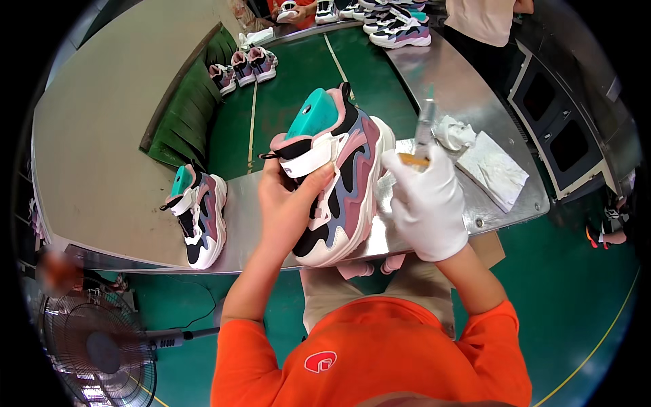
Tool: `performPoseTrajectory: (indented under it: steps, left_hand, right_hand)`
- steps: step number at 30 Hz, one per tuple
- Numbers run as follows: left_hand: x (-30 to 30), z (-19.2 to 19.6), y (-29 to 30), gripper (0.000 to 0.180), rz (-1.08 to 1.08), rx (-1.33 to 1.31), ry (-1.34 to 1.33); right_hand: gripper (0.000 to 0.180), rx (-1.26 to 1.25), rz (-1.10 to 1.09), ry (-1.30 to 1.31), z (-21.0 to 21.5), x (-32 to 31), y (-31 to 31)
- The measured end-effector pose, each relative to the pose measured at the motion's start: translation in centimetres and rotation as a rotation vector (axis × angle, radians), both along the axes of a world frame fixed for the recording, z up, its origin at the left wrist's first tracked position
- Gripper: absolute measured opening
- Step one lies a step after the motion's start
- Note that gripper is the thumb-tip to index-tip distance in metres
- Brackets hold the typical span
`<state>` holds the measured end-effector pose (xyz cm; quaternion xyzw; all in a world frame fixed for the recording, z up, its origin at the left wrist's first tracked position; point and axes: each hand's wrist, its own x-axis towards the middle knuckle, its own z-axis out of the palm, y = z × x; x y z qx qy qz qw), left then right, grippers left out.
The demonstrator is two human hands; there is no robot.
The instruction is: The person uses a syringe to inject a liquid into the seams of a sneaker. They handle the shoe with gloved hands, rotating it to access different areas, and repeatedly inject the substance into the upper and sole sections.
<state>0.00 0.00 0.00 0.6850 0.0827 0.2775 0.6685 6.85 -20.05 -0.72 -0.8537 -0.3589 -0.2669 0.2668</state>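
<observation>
My bare left hand (288, 207) grips a pink, purple, black and white sneaker (349, 180), its thumb pressed on the white strap. A teal shoe last (317, 114) fills the sneaker's opening, and its toe points toward me. Close to the sole's right side is my right hand (428, 207) in a white glove, fingers closed round a slim tool (415, 159) with a yellow-orange part. A blurred silvery piece (426, 122) rises above that hand; whether it belongs to the tool I cannot tell. Another matching sneaker (203, 220), also with a teal last, stands at the left on the metal edge.
A folded white cloth (493, 173) and a crumpled one (454, 132) lie right of my glove. Ahead, a green conveyor belt (291, 88) carries several sneakers past green flaps (183, 129). More sneakers (400, 30) stand at the back. A fan (102, 349) is at lower left.
</observation>
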Motion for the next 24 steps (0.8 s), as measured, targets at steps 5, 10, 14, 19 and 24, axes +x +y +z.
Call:
performPoseTrajectory:
  steps: [5, 10, 14, 19, 24]
  left_hand:
    - [-1.3, -0.4, -1.3, 0.047, -0.016, 0.03, -0.094]
    - [-1.8, -0.6, -2.6, 0.045, -0.001, 0.002, -0.104]
    - [-1.8, -1.4, -3.6, 0.044, 0.018, 0.014, -0.097]
    - [-1.7, -1.9, -4.5, 0.045, 0.042, 0.108, -0.123]
    - [0.3, -1.7, -4.5, 0.045, -0.039, -0.136, -0.062]
  right_hand:
    - [0.05, 0.377, -0.055, 0.106, 0.4, 0.1, -1.6]
    - [0.052, 0.43, -0.161, 0.005, 0.7, 0.7, -0.7]
    - [0.054, 0.387, -0.241, -0.071, 0.8, 1.3, 0.7]
    - [0.055, 0.323, -0.335, -0.192, -0.7, 4.1, 2.7]
    - [0.05, 0.244, -0.42, -0.076, -1.6, 7.8, 1.5]
